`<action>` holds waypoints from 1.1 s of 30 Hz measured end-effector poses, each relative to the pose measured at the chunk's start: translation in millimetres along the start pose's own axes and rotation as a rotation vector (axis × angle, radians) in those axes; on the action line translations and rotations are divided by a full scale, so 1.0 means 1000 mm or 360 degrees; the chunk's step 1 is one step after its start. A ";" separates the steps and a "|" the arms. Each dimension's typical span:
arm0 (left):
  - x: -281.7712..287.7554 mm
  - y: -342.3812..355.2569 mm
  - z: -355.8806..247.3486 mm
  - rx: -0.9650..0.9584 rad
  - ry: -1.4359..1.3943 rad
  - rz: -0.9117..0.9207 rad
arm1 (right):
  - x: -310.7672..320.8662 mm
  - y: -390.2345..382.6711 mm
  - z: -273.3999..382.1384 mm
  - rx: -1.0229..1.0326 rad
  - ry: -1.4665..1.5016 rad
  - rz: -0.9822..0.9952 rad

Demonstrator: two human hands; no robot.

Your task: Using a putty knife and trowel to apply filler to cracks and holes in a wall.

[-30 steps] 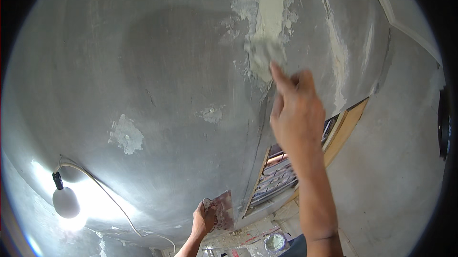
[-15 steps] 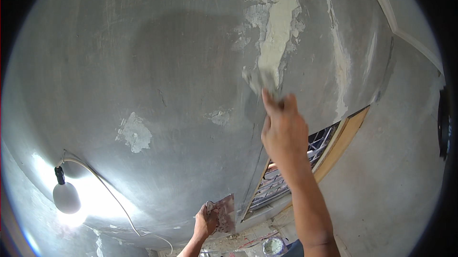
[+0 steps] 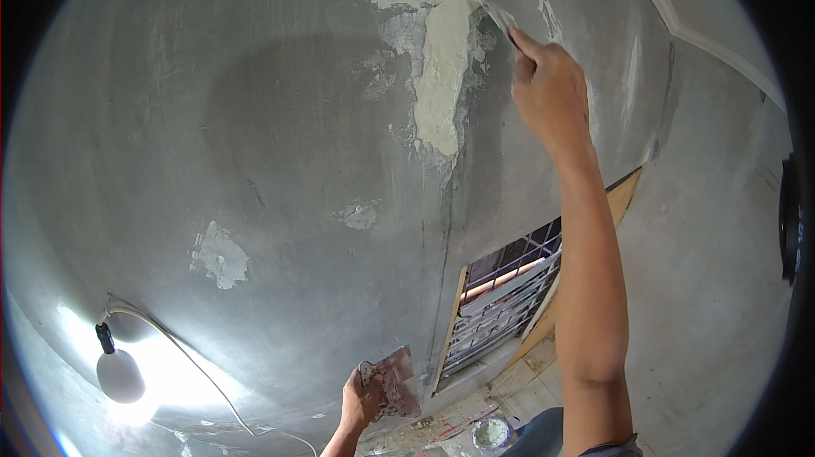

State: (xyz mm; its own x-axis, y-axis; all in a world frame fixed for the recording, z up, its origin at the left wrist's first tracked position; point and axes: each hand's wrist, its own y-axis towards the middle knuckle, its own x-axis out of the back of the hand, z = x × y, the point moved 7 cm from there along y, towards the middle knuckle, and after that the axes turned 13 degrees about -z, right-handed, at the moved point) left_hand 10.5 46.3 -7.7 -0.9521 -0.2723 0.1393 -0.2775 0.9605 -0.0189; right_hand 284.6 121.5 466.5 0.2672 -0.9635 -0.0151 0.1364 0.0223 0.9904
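My right hand [image 3: 550,88] is raised high against the grey plastered wall, gripping a putty knife [image 3: 501,20] whose blade lies flat on the wall beside a strip of pale fresh filler [image 3: 441,75]. Far below, my left hand [image 3: 361,398] holds a flat metal plaster board [image 3: 397,382] smeared with filler, close to the wall corner.
A lit bulb [image 3: 119,375] on a white cable hangs at the lower left. A barred window opening [image 3: 505,304] with a wooden frame sits beside the corner. Small patches of filler [image 3: 219,255] dot the wall. A small round tub [image 3: 491,433] stands on the floor below.
My right hand has gone up and to the right along the wall with the knife, leaving the pale filler strip exposed. The left hand with the board stays low.
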 end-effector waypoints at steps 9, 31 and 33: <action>-0.003 0.009 0.011 -0.0005 -0.0010 -0.0033 | -0.001 -0.085 0.013 -0.0111 -0.0149 0.0529; -0.024 0.012 0.026 0.0191 -0.0567 0.0030 | 0.025 -0.253 0.001 -0.0302 0.0398 0.0838; -0.029 0.019 0.026 0.0349 -0.0724 0.0094 | 0.041 -0.284 -0.009 -0.0444 0.0736 0.0815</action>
State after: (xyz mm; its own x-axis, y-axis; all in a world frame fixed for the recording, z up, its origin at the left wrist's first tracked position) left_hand 29.2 70.8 -38.1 -0.9130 -0.2617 -0.3130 -0.1952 0.9539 -0.2282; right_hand 265.0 78.3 183.1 0.7280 -0.6054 0.3217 0.1078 0.5645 0.8183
